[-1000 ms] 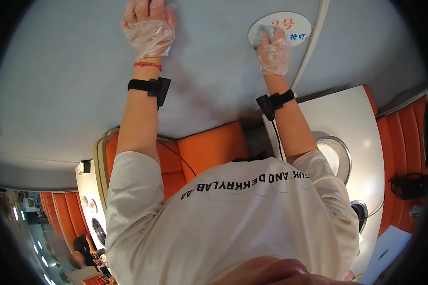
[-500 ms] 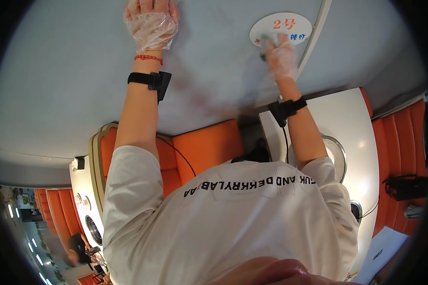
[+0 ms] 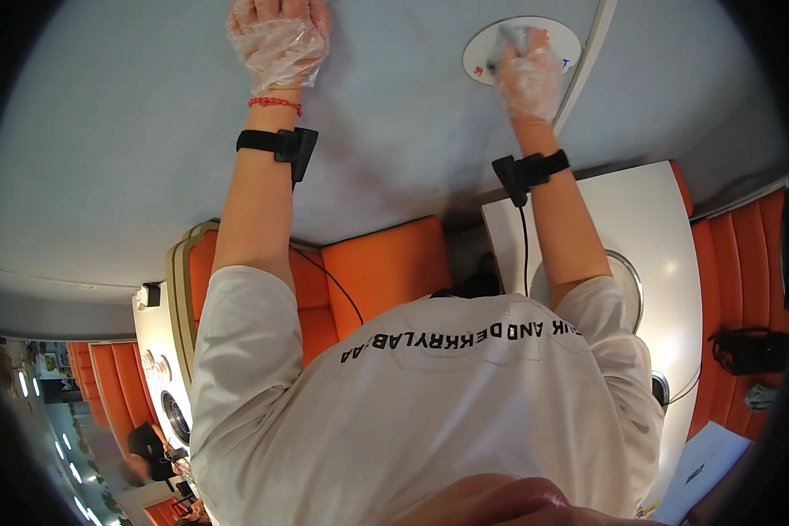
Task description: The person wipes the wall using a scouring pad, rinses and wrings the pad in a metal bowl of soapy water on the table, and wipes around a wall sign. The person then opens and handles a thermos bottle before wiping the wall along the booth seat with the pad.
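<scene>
My left hand [image 3: 279, 48], in a clear plastic glove, lies against the grey-blue wall [image 3: 394, 88]. Its fingers look stretched out, with their tips cut off by the top edge. My right hand [image 3: 532, 83], gloved the same way, presses a grey cloth [image 3: 517, 37] onto a white oval sign [image 3: 475, 54] on the wall. The hand and cloth cover most of the sign's red and blue lettering. Much of the cloth is hidden under the fingers.
Below the wall is an orange padded seat [image 3: 390, 263]. A white table [image 3: 666, 219] with a round metal-rimmed inset [image 3: 629, 280] stands at right, near another orange bench [image 3: 741, 289] holding a black bag [image 3: 745, 349]. A pale trim strip [image 3: 590, 66] runs beside the sign. Cables hang from both wrist straps.
My right hand has moved up and slightly right with the cloth, across the sign, and now covers more of the lettering. My left hand stays in place.
</scene>
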Tool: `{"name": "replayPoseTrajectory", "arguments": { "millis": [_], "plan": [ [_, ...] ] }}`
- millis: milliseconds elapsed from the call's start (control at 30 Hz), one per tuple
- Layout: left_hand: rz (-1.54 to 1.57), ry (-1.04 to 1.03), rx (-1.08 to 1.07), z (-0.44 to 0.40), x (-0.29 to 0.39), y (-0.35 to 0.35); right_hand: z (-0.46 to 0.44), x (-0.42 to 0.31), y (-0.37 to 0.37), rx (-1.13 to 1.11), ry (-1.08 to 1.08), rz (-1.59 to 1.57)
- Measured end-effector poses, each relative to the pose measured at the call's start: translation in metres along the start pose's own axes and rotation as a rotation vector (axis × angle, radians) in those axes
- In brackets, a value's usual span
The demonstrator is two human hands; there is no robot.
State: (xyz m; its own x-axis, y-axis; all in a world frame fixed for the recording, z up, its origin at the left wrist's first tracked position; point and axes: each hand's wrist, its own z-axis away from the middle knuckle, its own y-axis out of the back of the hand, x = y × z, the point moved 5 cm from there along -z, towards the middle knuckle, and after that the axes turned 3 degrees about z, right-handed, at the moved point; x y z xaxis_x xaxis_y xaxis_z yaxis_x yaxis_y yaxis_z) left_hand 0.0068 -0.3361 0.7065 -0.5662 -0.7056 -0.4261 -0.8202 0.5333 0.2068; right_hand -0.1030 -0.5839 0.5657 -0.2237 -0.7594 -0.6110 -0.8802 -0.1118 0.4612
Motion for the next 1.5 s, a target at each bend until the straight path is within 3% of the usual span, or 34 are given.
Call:
{"name": "replayPoseTrajectory", "arguments": {
  "millis": [100, 200, 300, 367, 400, 433, 500, 567, 700, 800, 900, 1100, 1133, 1233, 1333, 1400, 1500],
  "plan": [
    [0.008, -0.001, 0.006, 0.0, 0.0, 0.002, 0.025, -0.008, -0.01, 0.085, 0.104, -0.021],
    [-0.001, 0.014, -0.013, 0.003, -0.001, 0.001, 0.009, -0.008, 0.0, -0.126, 0.112, 0.041],
    [-0.005, 0.008, 0.008, 0.002, -0.001, -0.002, -0.007, -0.009, 0.022, -0.108, -0.12, -0.057],
    [-0.007, 0.011, 0.006, 0.003, -0.002, -0.002, 0.01, -0.002, -0.002, 0.048, 0.068, -0.016],
    [0.203, 0.089, 0.047, 0.005, -0.006, -0.005, 0.018, -0.001, -0.011, 0.128, 0.162, 0.004],
    [0.411, 0.17, 0.088, 0.006, -0.009, -0.01, 0.024, -0.001, -0.015, 0.012, 0.13, 0.009],
    [0.412, 0.171, 0.086, 0.006, -0.01, -0.009, 0.04, 0.0, -0.018, -0.219, 0.066, 0.02],
    [-0.003, 0.014, 0.002, 0.003, -0.002, -0.002, 0.027, 0.005, -0.007, -0.177, -0.038, -0.007],
    [0.02, 0.002, 0.011, 0.004, -0.003, -0.002, -0.01, -0.012, 0.03, -0.016, -0.148, -0.097],
    [0.003, 0.005, 0.001, 0.001, -0.004, -0.002, 0.021, -0.013, -0.008, 0.048, 0.1, 0.006],
    [0.012, 0.011, -0.015, 0.004, -0.003, 0.001, 0.045, -0.007, -0.017, -0.313, 0.081, 0.056],
    [0.005, 0.006, 0.021, 0.003, -0.002, -0.001, -0.016, 0.015, 0.041, 0.066, -0.253, -0.144],
    [0.003, 0.009, 0.017, 0.003, -0.002, -0.001, -0.02, 0.006, 0.043, 0.126, -0.157, -0.137],
    [-0.001, 0.005, 0.024, 0.003, -0.004, -0.001, 0.025, -0.007, -0.02, 0.049, 0.075, -0.089],
    [0.008, 0.008, 0.015, 0.005, -0.002, 0.001, 0.088, 0.012, -0.095, -0.245, 0.23, 0.053],
    [-0.004, 0.012, 0.019, 0.0, -0.003, -0.001, 0.088, -0.002, -0.06, -0.42, 0.138, -0.111],
    [-0.021, 0.024, 0.005, 0.002, 0.0, -0.001, 0.06, 0.001, -0.016, -0.541, -0.197, -0.121]
  ]
}}
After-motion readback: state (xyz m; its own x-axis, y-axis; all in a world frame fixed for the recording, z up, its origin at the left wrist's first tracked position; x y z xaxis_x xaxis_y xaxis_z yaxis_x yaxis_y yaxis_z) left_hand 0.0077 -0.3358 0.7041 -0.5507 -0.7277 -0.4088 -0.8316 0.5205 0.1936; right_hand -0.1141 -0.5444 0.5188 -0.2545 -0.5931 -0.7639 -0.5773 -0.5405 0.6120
